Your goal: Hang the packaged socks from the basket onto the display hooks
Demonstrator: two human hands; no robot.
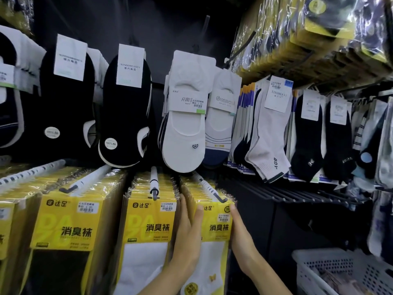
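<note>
A yellow-and-clear sock package (215,228) with white socks hangs at the front of a full display hook (209,189). My left hand (187,235) grips its left edge, thumb on the front and fingers in the gap to the neighbouring stack. My right hand (241,233) presses flat along its right edge. The package's top sits at the hook's upturned tip. The white plastic basket (323,267) stands at the lower right, with pale packaged items inside.
Similar yellow packs fill the hooks to the left (148,222). Black and white no-show socks (185,116) hang on the row above. Ankle socks (270,133) hang to the right over a bare wire shelf (287,192). More yellow packs (308,35) hang overhead at upper right.
</note>
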